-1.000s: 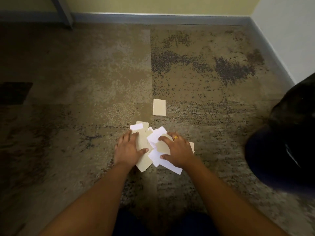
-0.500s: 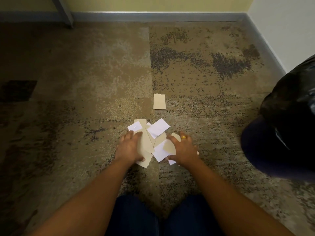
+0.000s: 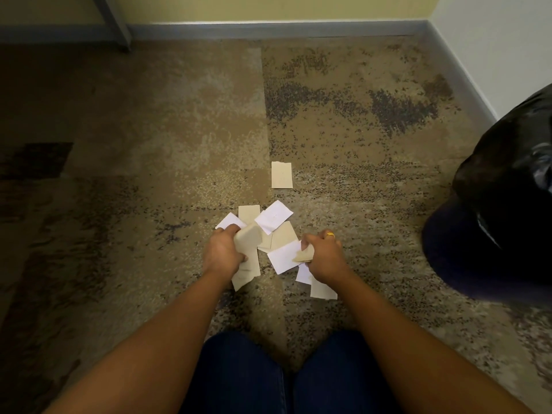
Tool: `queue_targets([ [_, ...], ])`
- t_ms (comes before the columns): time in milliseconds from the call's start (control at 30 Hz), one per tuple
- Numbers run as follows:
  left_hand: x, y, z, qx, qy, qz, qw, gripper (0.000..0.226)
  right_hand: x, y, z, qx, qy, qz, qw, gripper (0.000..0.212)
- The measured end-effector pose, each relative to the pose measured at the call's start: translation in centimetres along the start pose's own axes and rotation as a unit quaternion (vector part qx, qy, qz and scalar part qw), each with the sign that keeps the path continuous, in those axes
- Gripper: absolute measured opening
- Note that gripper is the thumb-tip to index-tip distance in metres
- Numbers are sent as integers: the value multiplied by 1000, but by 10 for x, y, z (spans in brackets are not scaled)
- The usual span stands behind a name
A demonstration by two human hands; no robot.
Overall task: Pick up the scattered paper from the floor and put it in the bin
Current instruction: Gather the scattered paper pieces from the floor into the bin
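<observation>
Gathering: white and beige paper slips [image 3: 273, 218] are clutched by left hand [image 3: 222, 253] and right hand [image 3: 324, 256]. Lifting toward the black-bagged bin [image 3: 501, 204] is called for next.

I see mottled brown carpet [image 3: 179, 130] across the frame, with darker speckles at upper right. A yellow wall [image 3: 268, 7] runs along the top and a white wall [image 3: 493, 40] stands upper right, grey-blue skirting [image 3: 268, 26] beneath both. A grey furniture leg [image 3: 112, 19] stands upper left.

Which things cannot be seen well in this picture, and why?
Head view only.
Bin: cut off by the right edge; its opening cannot be made out.
Paper pile: partly hidden under the left hand and right hand, so no count.
Lone beige paper: any writing is too small.
</observation>
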State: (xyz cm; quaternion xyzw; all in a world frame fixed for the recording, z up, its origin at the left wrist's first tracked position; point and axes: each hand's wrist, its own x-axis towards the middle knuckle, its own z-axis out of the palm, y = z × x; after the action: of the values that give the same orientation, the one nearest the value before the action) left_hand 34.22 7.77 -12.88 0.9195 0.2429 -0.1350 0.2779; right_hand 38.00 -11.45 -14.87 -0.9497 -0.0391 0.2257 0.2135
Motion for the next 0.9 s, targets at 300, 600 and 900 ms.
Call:
queue_targets([
  [300, -41, 38, -47, -89, 54, 32, 994, 51, -33, -18, -56, 37, 109, -27, 993, 33],
  [600, -89, 117, -110, -175, 106, 127, 971, 45, -88, -27, -168, 77, 269, -93, 955, 27],
  [900, -140, 193, -127, -232, 109, 228, 939, 46, -155, 38, -286, 124, 459, -54, 878, 30],
])
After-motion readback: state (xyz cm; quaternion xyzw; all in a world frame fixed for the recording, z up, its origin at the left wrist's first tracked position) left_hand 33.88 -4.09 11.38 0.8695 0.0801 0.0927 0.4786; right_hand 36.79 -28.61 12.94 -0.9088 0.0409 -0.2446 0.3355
